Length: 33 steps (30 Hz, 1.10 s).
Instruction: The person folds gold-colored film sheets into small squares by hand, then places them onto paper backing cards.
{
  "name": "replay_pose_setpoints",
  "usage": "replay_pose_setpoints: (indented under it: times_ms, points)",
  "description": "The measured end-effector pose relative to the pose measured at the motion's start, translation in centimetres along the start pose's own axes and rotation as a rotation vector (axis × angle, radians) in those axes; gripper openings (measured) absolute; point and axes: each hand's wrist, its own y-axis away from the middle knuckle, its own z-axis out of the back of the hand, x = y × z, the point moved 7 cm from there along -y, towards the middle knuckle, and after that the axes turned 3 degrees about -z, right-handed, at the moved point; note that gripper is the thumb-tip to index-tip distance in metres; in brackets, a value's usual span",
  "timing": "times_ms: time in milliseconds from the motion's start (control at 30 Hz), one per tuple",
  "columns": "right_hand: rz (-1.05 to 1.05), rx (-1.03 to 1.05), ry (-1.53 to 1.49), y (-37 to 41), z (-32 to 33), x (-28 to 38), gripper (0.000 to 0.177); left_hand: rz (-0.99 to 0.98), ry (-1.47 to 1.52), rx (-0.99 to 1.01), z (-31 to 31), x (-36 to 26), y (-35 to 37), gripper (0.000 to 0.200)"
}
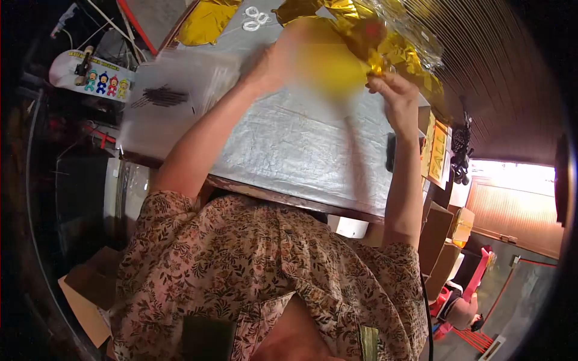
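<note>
A shiny gold foil balloon (337, 75), smeared by motion, hangs between my two hands above the silver-covered table (283, 147). My right hand (395, 99) pinches a crinkled gold piece at its right side between thumb and fingers. On the other side, my left hand (278, 63) is at the balloon's left edge; its fingers are too blurred to read. More gold foil (412, 57) lies at the back right, and a flat gold foil piece (208, 23) rests at the back left. Beside that sit several white rings (254, 19).
A translucent plastic sheet or tray (147, 129) with thin dark sticks (164, 96) is at the table's left. Clear plastic wrapping (409, 24) lies at the back right. A small black object (391, 153) and cardboard boxes (438, 225) stand along the right. A decorated skateboard (96, 78) is off the left side.
</note>
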Motion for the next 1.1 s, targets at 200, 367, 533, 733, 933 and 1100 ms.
replay_pose_setpoints:
  times_ms: [200, 367, 533, 733, 933, 1100]
  points:
    - [0.359, 0.057, 0.363, 8.4, -2.8, 0.2, 0.022, -0.32, -0.198, 0.112, -1.0, -1.8, 3.8, 0.073]
    - [0.484, 0.096, 0.676, 12.2, -4.7, -3.2, 0.022, -0.185, -0.379, 0.195, -0.8, 0.2, 8.2, 0.068]
    - [0.521, 0.115, 0.742, 13.1, -5.2, -5.1, 0.028, -0.254, -0.452, 0.199, 0.4, 1.2, 7.8, 0.045]
    - [0.484, 0.135, 0.662, 13.0, -5.1, -5.2, 0.03, -0.406, -0.439, 0.386, -3.6, 0.5, 2.5, 0.03]
    - [0.538, 0.112, 0.639, 13.2, -5.1, -5.4, 0.033, -0.523, -0.266, 0.607, -10.1, 0.6, 0.7, 0.032]
    - [0.601, 0.089, 0.711, 13.4, -5.3, -4.9, 0.032, -0.498, -0.278, 0.637, -12.1, 2.1, 0.9, 0.031]
